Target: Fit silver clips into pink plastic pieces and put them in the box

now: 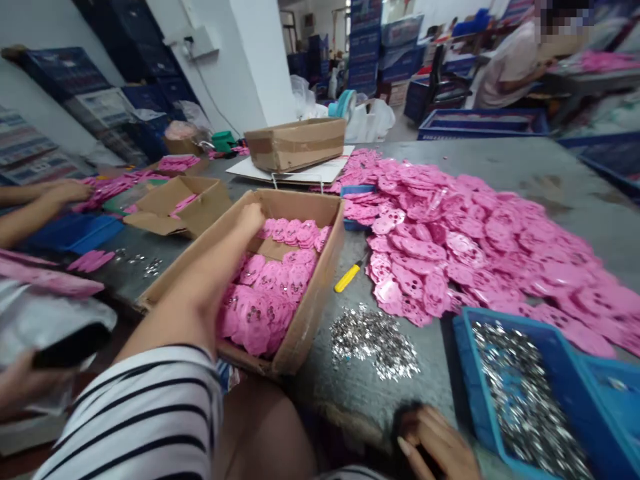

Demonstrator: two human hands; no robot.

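My left hand (251,218) reaches into the far left corner of an open cardboard box (313,319), its fingers hidden from me. Rows of flat pink pieces (270,280) with small metal fittings lie inside the box, close to this hand. Down at the table's front edge, my right hand (437,443) is slightly blurred, its fingers loosely bent and apart with nothing visible between them. It is nearest to a blue bin (465,347) of small shiny metal parts (525,393). A loose pile of similar metal parts (373,340) lies on the table above it.
A large heap of pink pieces (480,240) covers the table's right side. A yellow-handled tool (349,277) lies beside the box. Farther back are another cardboard box (300,143) and a smaller open carton (175,203). Another person's arms (45,200) work at the left.
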